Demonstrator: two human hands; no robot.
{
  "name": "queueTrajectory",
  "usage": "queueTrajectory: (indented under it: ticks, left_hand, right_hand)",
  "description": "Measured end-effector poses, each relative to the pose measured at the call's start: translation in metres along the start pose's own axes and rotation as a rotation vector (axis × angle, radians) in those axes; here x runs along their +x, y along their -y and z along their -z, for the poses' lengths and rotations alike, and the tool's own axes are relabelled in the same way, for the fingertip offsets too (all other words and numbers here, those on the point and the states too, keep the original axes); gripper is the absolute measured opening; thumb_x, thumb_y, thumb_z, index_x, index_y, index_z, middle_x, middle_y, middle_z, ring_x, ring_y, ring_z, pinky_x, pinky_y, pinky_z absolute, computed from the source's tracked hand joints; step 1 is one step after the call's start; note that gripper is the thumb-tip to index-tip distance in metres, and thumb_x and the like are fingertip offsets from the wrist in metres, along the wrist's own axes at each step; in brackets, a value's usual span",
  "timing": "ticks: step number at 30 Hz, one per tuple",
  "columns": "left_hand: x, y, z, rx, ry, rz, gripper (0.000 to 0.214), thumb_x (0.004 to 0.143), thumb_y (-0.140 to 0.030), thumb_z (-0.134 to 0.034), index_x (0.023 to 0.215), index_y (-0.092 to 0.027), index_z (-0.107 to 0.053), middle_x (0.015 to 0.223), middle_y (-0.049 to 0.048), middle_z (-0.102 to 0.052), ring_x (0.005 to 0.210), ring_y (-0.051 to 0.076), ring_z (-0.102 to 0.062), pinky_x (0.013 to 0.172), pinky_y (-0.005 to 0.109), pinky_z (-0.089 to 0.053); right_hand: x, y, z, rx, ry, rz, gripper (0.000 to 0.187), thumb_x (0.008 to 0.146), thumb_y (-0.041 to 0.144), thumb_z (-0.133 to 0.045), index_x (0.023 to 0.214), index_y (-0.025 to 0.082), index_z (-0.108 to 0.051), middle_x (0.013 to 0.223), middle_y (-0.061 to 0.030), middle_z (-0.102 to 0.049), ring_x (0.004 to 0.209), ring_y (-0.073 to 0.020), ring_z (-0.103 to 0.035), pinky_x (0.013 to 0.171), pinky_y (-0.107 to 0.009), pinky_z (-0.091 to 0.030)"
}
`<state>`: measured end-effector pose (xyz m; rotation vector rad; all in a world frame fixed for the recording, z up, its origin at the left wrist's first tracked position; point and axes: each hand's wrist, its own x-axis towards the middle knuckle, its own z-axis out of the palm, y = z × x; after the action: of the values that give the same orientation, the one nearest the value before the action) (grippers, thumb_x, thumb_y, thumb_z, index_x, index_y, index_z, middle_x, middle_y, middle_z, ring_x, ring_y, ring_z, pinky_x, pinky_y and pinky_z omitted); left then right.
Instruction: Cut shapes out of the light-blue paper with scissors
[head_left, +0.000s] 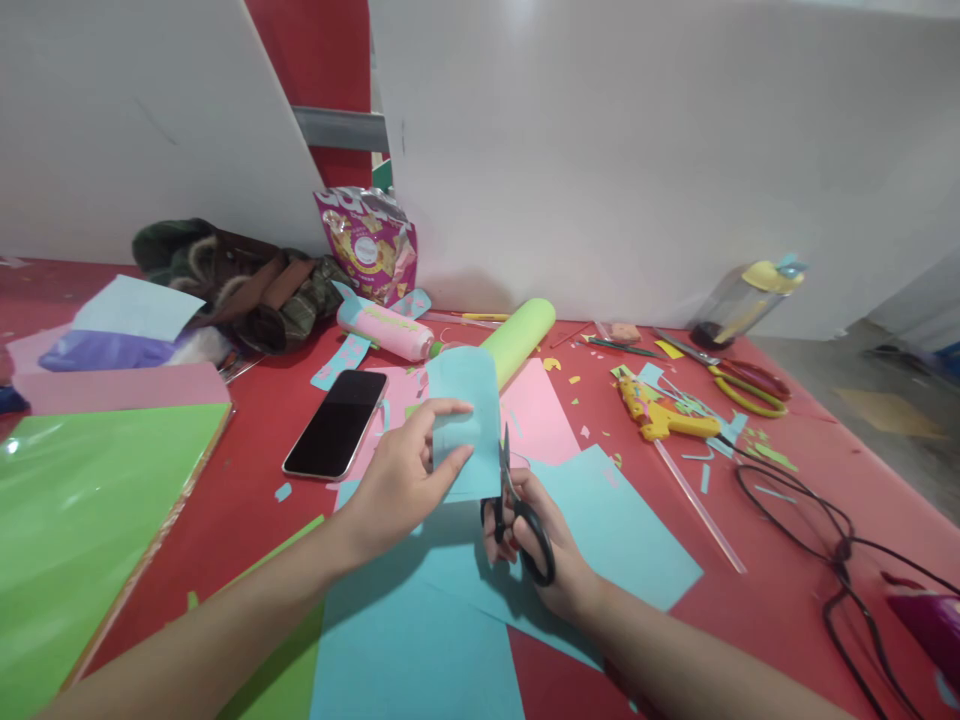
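Observation:
My left hand [421, 462] pinches a light-blue piece of paper [466, 385] with a rounded top, thumb in front, holding it above the table. In my right hand [551, 540] is a pair of black-handled scissors [506, 480], fingers through the loops. The blades point up along the right edge of the paper piece and look slightly apart. Beneath both hands lie larger light-blue sheets [420, 640]. Behind the piece are a pink sheet [541, 415] and a light-green paper roll [525, 335].
Left are a phone [336, 424], green sheets [97, 520] and a dark bag [262, 290]. A snack bag [371, 245] and pink paper tube [386, 330] stand behind. Right are a yellow glue gun [667, 418], its black cable [840, 555], more scissors [742, 380], a bottle [746, 305] and paper scraps.

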<state>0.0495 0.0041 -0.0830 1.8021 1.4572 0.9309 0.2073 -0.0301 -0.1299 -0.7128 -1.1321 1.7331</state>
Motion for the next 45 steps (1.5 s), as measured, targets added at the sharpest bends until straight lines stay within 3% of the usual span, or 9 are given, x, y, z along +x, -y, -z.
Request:
queueTrajectory:
  ticks: [10,18,23,45]
  left_hand:
    - [0.0007,-0.0052,0.0041,0.029,0.035,-0.058,0.034,0.076,-0.022,-0.051,0.109,-0.016,-0.049,0.051,-0.0096,-0.025,0.038,0.006,-0.026,0.039,0.018,-0.028]
    - [-0.0008,-0.0046,-0.0001,0.024,0.041,-0.092,0.037,0.077,-0.023,-0.049,0.113,-0.016,-0.049,0.072,-0.0011,-0.051,0.046,0.006,-0.036,0.042,0.017,-0.034]
    - [-0.003,-0.0052,-0.0019,0.041,0.013,-0.111,0.037,0.077,-0.023,-0.05,0.114,-0.015,-0.049,0.092,0.0038,-0.056,0.048,0.006,-0.039,0.045,0.018,-0.037]
    - [-0.0037,-0.0019,-0.0041,0.097,-0.031,-0.173,0.037,0.078,-0.024,-0.049,0.113,-0.015,-0.05,0.081,0.0012,-0.055,0.047,0.008,-0.039,0.052,0.022,-0.042]
  right_hand:
    - [-0.0003,-0.0011,0.0008,-0.007,-0.035,-0.002,0.04,0.07,0.052,-0.059,0.089,0.021,-0.042,0.061,0.0059,-0.045,0.047,-0.0062,-0.04,0.045,-0.021,-0.028]
    - [-0.0009,-0.0067,0.0039,-0.045,-0.054,-0.002,0.042,0.07,0.055,-0.056,0.089,0.021,-0.041,0.061,0.0054,-0.045,0.047,-0.0069,-0.041,0.045,-0.022,-0.027]
    - [-0.0008,-0.0028,0.0021,-0.073,-0.051,0.007,0.042,0.071,0.055,-0.054,0.09,0.02,-0.041,0.059,0.0052,-0.048,0.046,-0.0071,-0.039,0.045,-0.022,-0.027]
    - [0.0,-0.004,0.0015,-0.064,-0.063,0.009,0.041,0.072,0.054,-0.054,0.09,0.02,-0.041,0.056,0.0064,-0.047,0.045,-0.0066,-0.041,0.045,-0.021,-0.028]
